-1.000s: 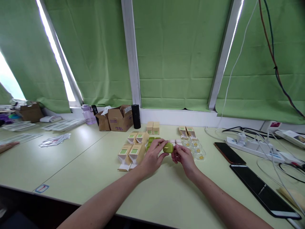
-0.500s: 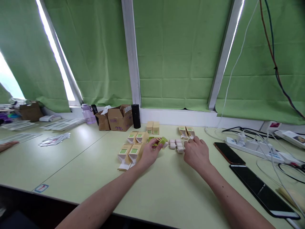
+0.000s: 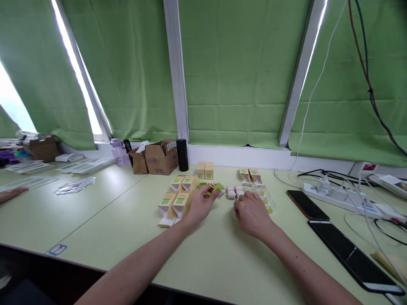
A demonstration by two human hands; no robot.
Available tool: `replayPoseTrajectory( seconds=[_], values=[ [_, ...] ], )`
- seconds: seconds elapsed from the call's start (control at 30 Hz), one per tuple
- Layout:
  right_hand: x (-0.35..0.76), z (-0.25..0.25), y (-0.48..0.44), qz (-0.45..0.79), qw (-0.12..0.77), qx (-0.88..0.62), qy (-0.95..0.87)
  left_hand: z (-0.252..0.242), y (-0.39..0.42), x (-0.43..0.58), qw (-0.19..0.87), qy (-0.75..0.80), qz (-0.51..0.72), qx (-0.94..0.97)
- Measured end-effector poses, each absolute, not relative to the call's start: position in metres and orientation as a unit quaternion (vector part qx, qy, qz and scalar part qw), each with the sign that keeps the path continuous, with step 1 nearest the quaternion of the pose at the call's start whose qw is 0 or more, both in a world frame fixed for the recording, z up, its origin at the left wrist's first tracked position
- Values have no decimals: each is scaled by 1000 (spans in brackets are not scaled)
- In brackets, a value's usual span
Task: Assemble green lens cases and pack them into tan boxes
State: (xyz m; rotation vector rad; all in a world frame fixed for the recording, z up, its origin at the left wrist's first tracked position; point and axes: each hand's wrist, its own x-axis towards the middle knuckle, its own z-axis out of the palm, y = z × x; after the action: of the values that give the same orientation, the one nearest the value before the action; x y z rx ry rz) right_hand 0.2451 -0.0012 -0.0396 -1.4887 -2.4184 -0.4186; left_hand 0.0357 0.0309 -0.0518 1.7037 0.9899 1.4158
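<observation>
My left hand (image 3: 201, 206) is closed on a small green-and-white container (image 3: 218, 188), with a tan ring-like edge showing by the fingers. Several small white blocky pieces (image 3: 231, 194) lie in rows between my hands. Over the near right side of these pieces, my right hand (image 3: 252, 214) has its fingers curled down and pinched; what they hold, if anything, is hidden. A clear plastic tray (image 3: 272, 205) with small yellow spots lies just behind that hand. Beside my left hand stand several open tan cartons (image 3: 180, 202) with green squares and white inner flaps.
Two tan cartons (image 3: 204, 170) stand at the back, with two more open ones (image 3: 251, 176) to their right. Two phones (image 3: 351, 254) and a power strip (image 3: 340, 197) with cables lie right. Cardboard boxes (image 3: 160, 157) and a black cylinder (image 3: 182, 154) stand back left. Another person's hand (image 3: 12, 195) rests far left.
My right hand has moved left and toward me, uncovering part of the clear tray. My left hand keeps its hold on the green-and-white container. The view has shifted slightly.
</observation>
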Motion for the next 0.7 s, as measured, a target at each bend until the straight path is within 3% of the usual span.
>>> replayPoseTrajectory(
  seconds=[0.23, 0.5, 0.6, 0.7],
  values=[
    [234, -50, -3, -58, 227, -510, -827, -48, 31, 37, 368, 379, 564, 635],
    [239, -64, 9, -2, 266, -544, -796, -50, 35, 35, 392, 389, 576, 602],
    [239, -61, 13, 115, 371, -511, -767, -49, 36, 33, 392, 398, 575, 598],
    [237, -59, 15, 339, 486, -402, -698, -49, 36, 33, 396, 400, 576, 593]
  ],
)
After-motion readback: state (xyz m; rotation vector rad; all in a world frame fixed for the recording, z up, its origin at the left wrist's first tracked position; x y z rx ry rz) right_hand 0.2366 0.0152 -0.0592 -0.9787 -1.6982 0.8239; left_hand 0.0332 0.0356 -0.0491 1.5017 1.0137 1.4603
